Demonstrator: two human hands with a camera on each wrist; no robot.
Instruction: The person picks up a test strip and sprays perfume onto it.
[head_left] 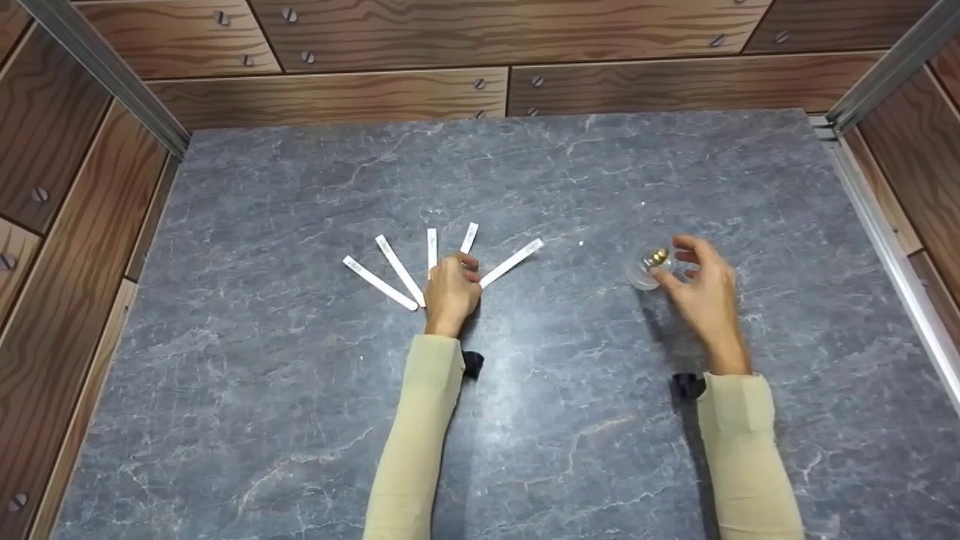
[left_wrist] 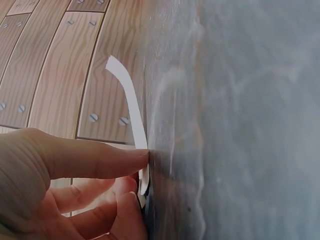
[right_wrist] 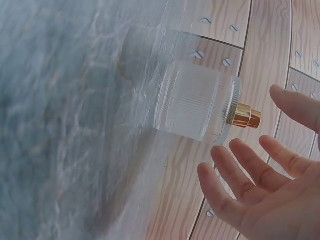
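Several narrow white paper test strips [head_left: 380, 283] lie fanned out on the table, small print at their far ends. My left hand [head_left: 452, 292] is over the near ends of the fan and hides some of them. In the left wrist view, thumb and fingers [left_wrist: 100, 157] pinch one white paper strip [left_wrist: 131, 100] near its lower end; its upper part curves away. To the right stands a clear ribbed glass perfume bottle [right_wrist: 192, 102], upright, with a gold spray nozzle [right_wrist: 246, 116]. Around it, without contact in the right wrist view, my right hand [head_left: 705, 292] is held with fingers spread.
The grey marbled table [head_left: 300, 420] is bordered by wood-patterned panels [head_left: 390, 34] at the back and both sides. A metal rail [head_left: 900, 255] runs along the right edge. Tiny white specks [head_left: 580, 243] lie between the strips and the bottle.
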